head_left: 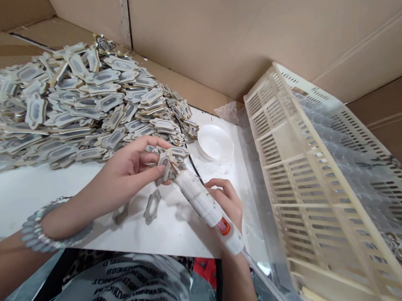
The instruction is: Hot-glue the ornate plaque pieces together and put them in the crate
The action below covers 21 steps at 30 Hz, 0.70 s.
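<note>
My left hand [125, 171] pinches a small flat grey frame-shaped piece [163, 167] between thumb and fingers. In my right hand [230, 202] is a soldering iron [198, 196] with a white, tape-wrapped handle and an orange-red part near its rear. Its thin coppery tip points left and appears to meet the edge of the piece; exact contact is too small to tell. The handle partly hides my right fingers. Below the held piece, a loose frame-shaped piece [147, 211] lies on the white table [182, 235]. Another lies partly in my left hand's shadow.
A large heap of similar pieces [77, 102] covers the left and back of the table. Behind the iron sits a white bowl [216, 143]. On the right, a cream slatted plastic crate [281, 173] holds clear plastic sheets. Cardboard walls [201, 37] enclose the back.
</note>
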Available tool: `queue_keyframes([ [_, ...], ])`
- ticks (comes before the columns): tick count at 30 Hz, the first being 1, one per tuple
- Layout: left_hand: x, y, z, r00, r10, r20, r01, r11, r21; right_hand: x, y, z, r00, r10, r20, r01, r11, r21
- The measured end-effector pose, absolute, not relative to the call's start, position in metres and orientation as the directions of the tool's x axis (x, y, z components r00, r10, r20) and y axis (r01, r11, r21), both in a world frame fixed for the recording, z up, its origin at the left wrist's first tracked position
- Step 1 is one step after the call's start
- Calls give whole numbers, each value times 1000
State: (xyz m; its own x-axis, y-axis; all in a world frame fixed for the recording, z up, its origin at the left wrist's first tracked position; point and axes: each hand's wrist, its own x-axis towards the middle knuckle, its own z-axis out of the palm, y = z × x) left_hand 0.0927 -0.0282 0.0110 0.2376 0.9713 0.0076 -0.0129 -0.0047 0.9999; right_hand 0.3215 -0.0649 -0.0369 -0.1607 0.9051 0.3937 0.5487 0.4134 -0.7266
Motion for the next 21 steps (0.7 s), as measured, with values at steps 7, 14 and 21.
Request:
queue_keyframes([
  [7,92,-29,11,232,973,14,3,-14,1000,322,-65,-37,-173,906,387,586,410,-699],
  [14,93,-32,12,213,977,-3,41,-6,999,321,-64,-36,-177,897,405,601,424,-677],
  [21,91,-32,10,192,981,-13,108,-8,994,319,-64,-36,-169,894,415,611,425,-668],
])
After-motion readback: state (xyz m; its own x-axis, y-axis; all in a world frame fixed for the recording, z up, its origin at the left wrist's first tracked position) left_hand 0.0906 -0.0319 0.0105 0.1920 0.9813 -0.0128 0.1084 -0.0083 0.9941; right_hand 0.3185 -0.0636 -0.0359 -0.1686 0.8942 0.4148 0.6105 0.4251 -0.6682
